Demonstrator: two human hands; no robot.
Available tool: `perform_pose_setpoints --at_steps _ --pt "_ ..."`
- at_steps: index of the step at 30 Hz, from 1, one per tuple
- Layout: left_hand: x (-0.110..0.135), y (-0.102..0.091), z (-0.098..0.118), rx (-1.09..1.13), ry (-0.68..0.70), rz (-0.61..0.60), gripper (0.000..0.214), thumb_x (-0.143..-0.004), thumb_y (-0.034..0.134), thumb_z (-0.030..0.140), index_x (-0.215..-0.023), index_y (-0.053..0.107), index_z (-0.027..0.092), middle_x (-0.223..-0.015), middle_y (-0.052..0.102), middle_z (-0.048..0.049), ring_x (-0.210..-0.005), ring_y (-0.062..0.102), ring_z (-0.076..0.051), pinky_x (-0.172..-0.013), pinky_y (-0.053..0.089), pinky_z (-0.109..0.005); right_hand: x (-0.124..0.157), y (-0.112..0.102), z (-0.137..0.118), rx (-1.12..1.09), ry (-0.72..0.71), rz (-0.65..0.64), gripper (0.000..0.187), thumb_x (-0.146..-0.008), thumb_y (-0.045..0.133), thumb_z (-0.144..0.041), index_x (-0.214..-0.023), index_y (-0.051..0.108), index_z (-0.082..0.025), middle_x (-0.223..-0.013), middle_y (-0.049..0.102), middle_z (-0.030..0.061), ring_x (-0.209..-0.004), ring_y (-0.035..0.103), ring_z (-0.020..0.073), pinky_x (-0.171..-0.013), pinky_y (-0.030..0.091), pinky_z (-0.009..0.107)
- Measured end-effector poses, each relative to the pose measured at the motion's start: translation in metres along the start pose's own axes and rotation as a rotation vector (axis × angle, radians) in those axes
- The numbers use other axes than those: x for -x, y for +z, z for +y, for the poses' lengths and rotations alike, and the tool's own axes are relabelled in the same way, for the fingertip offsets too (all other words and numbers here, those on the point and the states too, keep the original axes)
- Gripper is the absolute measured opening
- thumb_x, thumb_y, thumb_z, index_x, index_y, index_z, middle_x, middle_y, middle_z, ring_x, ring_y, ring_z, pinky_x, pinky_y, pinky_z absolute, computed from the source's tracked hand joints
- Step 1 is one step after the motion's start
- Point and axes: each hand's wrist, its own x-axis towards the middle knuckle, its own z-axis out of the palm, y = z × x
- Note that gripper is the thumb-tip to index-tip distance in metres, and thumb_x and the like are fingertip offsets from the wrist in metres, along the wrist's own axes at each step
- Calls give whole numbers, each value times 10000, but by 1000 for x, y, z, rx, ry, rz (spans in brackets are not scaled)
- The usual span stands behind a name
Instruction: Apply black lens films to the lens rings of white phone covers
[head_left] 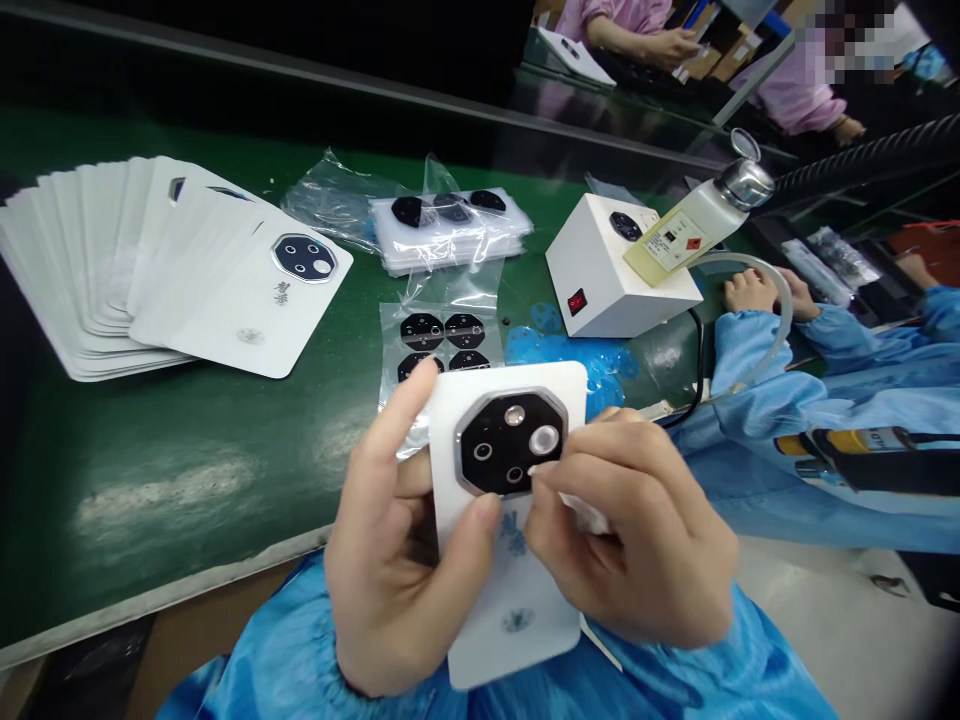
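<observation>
My left hand [409, 560] grips a white phone back cover [517, 600] by its left edge, thumb on the front just below the camera plate. The cover is tilted towards me and carries a black octagonal camera plate [499, 445] with several round lens openings and a silver rim. At the plate's right side, my right hand [637, 530] is closed in a pinch, fingertips touching the plate by its lower lens ring. Something whitish shows under those fingers, too hidden to name. Just beyond the cover lies a clear sheet of black octagonal plates [421, 331], partly covered by it.
Fanned white back covers [217, 270] lie at left on the green table [187, 440]. Behind are stacked plastic sheets [450, 240]. A white box [607, 275] with a red switch bears a bottle [690, 225]; blue film scraps [592, 360] lie before it. Co-workers' sleeves [825, 370] appear right.
</observation>
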Motion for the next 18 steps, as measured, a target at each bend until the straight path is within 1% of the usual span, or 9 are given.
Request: perform_pose_setpoints --at_steps 3,5,7,10,15,18 --pt "-1 4 5 117 -56 42 644 -805 603 170 -1329 378 470 -783 743 74 -483 634 -114 -422 527 -179 -4 -10 1 -46 -13 -53 107 -765 571 -46 -799 541 -143 -743 552 24 -669 548 118 -639 511 306" --pt "-1 4 7 125 -95 80 643 -785 629 195 -1300 400 505 -738 737 85 -452 620 -117 -403 518 -187 -7 -16 3 -78 -30 -75 120 -760 563 -48 -813 530 -151 -744 545 16 -670 566 115 -638 518 304" --pt "0 3 9 117 -120 113 637 -769 645 217 -1275 418 529 -723 733 92 -444 619 -123 -399 518 -196 -9 -18 3 -99 -29 -70 151 -747 564 -41 -828 522 -160 -744 546 12 -676 578 116 -642 522 304" --pt "1 2 9 114 -121 145 643 -747 663 220 -1254 435 544 -725 733 96 -447 621 -129 -394 512 -200 -11 -17 5 -113 -45 -69 184 -729 572 -32 -843 524 -168 -735 551 5 -667 586 114 -639 528 299" --pt "0 1 9 112 -124 147 634 -749 661 227 -1248 439 549 -710 732 101 -465 631 -121 -408 508 -182 -13 -16 4 -123 -29 -81 222 -716 579 -34 -850 520 -201 -713 565 -5 -635 589 128 -588 526 307" --pt "0 0 9 131 -136 140 635 -753 656 215 -1252 439 542 -707 733 106 -480 639 -105 -437 515 -160 -12 -16 2 -122 1 -99 225 -715 581 -34 -849 515 -202 -716 568 -3 -655 598 134 -595 527 309"
